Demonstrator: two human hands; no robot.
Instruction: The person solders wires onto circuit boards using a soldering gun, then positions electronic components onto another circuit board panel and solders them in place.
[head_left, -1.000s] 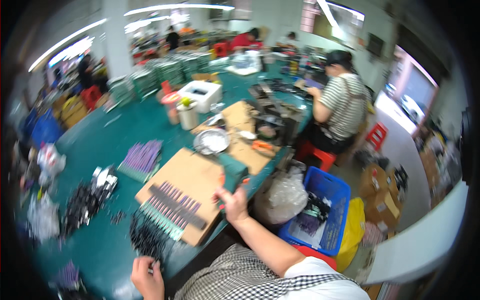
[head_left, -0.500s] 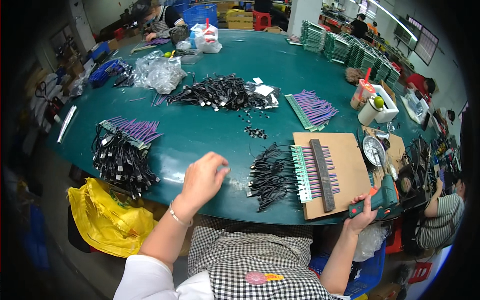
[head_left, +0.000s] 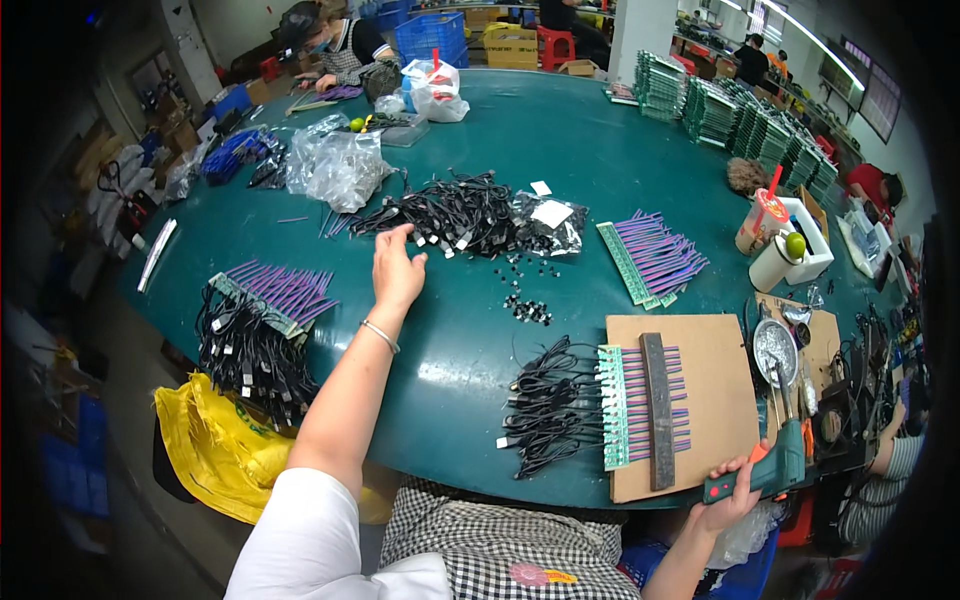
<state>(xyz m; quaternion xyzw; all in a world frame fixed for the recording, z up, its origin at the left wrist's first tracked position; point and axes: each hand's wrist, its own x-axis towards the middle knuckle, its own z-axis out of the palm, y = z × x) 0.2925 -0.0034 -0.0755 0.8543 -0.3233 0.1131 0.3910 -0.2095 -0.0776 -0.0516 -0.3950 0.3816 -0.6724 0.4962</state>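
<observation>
My open left hand [head_left: 399,272] has advanced to the USB cables [head_left: 458,216] left of the cardboard sheet [head_left: 722,375], seemingly within reach now. My right hand [head_left: 728,508] grips the soldering gun [head_left: 788,460] at the sheet's near-right corner.

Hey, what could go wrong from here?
The left hand is at the edge of a tangled heap of black cables; pulling one might drag others along. The right hand grips a green-and-orange pistol-shaped tool beside the tan cardboard sheet; a bump could shift the dark straight bar lying across thin purple wires.
</observation>
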